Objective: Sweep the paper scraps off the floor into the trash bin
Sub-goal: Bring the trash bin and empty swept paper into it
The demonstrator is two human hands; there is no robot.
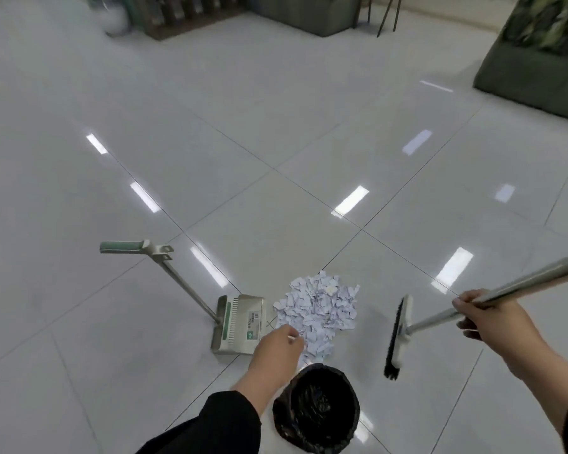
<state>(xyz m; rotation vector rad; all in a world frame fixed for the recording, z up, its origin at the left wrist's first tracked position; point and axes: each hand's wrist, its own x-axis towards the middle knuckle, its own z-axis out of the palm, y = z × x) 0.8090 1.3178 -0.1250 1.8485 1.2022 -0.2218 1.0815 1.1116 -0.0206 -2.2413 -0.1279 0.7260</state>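
Note:
A heap of white paper scraps (318, 309) lies on the glossy tiled floor. Just left of it stands a steel dustpan (240, 326) with a long handle ending in a green grip (118, 246). Near me sits a trash bin (315, 411) lined with a black bag. My right hand (492, 319) grips the metal pole of a broom, whose black-bristled head (397, 339) hovers right of the heap. My left hand (279, 345) reaches out over the dustpan's near corner and the heap's edge, fingers loosely bent, holding nothing.
Green upholstered furniture (532, 70) stands at the far right. A dark planter box (309, 14) and wooden slats (184, 18) line the back. Thin chair legs (387, 18) show beside the planter.

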